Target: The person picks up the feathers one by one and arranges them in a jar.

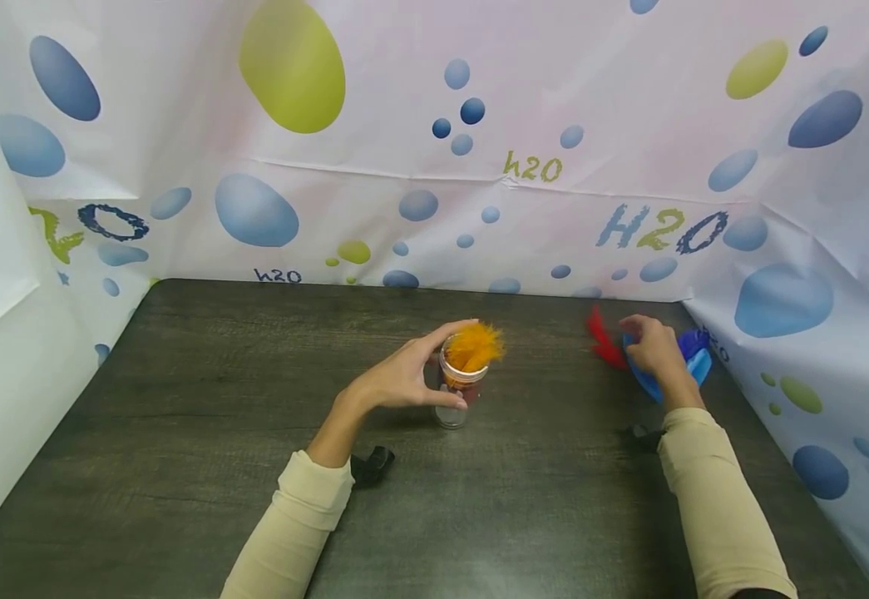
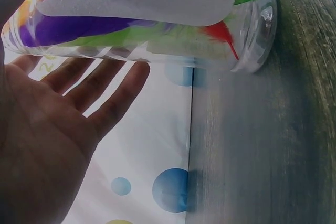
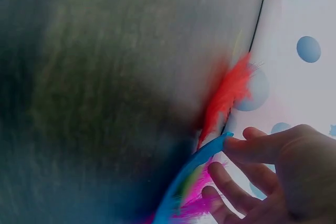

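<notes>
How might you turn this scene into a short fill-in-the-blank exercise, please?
In the head view, the left hand grips a jar topped by feathers coloured ____.
The right hand touches a ____ bowl.
In the head view, the red feather appears to the ____ of the bowl.
Missing words: orange; blue; left.

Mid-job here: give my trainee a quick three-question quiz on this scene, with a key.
1. What colour is the feather tuft at the mouth of the clear jar? a) green b) orange c) white
2. True or false: in the head view, the red feather lies to the right of the blue container.
3. Which grip is at the blue container?

Key:
1: b.
2: False; it is to the left.
3: The right grip; the left grip holds the jar.
</notes>
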`<state>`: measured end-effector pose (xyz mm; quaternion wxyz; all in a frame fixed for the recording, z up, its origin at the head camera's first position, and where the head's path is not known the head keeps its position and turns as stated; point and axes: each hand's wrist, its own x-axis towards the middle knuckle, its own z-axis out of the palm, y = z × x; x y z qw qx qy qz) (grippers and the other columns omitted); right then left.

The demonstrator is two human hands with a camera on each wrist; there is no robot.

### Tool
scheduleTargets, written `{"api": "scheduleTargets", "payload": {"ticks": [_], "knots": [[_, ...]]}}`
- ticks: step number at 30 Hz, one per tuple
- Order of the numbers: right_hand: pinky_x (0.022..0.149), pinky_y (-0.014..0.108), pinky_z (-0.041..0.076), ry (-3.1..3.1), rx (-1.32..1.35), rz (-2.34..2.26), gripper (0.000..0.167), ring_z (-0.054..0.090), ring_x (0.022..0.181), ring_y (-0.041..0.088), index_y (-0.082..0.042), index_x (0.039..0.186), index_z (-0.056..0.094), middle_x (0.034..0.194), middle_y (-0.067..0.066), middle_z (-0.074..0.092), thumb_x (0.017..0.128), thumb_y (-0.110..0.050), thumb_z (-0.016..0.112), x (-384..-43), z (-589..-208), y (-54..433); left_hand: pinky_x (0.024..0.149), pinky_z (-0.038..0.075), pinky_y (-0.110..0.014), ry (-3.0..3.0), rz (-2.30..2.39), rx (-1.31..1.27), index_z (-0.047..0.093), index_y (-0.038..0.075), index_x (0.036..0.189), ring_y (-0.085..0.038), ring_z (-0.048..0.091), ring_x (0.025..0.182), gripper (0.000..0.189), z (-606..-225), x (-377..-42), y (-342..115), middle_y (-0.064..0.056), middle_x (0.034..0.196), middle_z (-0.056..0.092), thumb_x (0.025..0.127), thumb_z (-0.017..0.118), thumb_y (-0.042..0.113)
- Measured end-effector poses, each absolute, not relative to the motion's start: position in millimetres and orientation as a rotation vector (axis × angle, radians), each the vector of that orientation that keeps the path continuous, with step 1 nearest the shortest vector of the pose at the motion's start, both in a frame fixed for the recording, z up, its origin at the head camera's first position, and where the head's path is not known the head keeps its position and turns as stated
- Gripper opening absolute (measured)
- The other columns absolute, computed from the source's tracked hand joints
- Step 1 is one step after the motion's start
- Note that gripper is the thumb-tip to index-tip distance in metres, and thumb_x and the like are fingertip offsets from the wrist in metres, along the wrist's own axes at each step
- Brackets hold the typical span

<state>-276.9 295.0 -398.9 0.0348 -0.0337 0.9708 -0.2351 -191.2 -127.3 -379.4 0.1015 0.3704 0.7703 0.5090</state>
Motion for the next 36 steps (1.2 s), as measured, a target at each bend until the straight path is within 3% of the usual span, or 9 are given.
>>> {"api": "scheduleTargets", "payload": {"ticks": [11,25,32,36], "knots": [[0.105,0.069,0.04,2.941,-0.112,-0.703,0.048,0.051,0.122,0.059,0.014,0.134,0.052,0.13,0.041,0.056,0.09,0.003,0.068,-279,-406,303,0.104,0.052,-0.043,2.279,1.497,1.098,0.025,0.011,0.164,-0.027,0.053,0.135,0.103,-381,-191,-128,-0.013,0.154,0.048,0.083,0.088,0.009],[0.086,0.061,0.052,3.033,-0.066,-0.76,0.037,0.064,0.093,0.046,0.012,0.125,0.062,0.1,0.03,0.068,0.089,0.006,0.067,-276,-407,299,0.101,0.054,-0.037,2.296,1.478,1.099,0.025,0.011,0.164,-0.026,0.055,0.132,0.104,-380,-191,-129,-0.013,0.153,0.049,0.082,0.089,0.01],[0.064,0.038,0.051,3.054,-0.051,-0.808,0.024,0.063,0.076,0.032,0.011,0.115,0.069,0.094,0.026,0.07,0.094,0.003,0.062,-270,-400,295,0.099,0.054,-0.041,2.282,1.487,1.111,0.025,0.01,0.164,-0.026,0.057,0.128,0.104,-381,-189,-129,-0.014,0.151,0.05,0.082,0.089,0.009],[0.068,0.048,0.056,3.093,-0.059,-0.837,0.019,0.064,0.08,0.039,0.011,0.109,0.072,0.099,0.032,0.071,0.098,-0.001,0.061,-267,-395,293,0.099,0.054,-0.044,2.278,1.489,1.109,0.025,0.01,0.164,-0.027,0.057,0.128,0.103,-383,-189,-129,-0.014,0.151,0.05,0.082,0.088,0.008]]}}
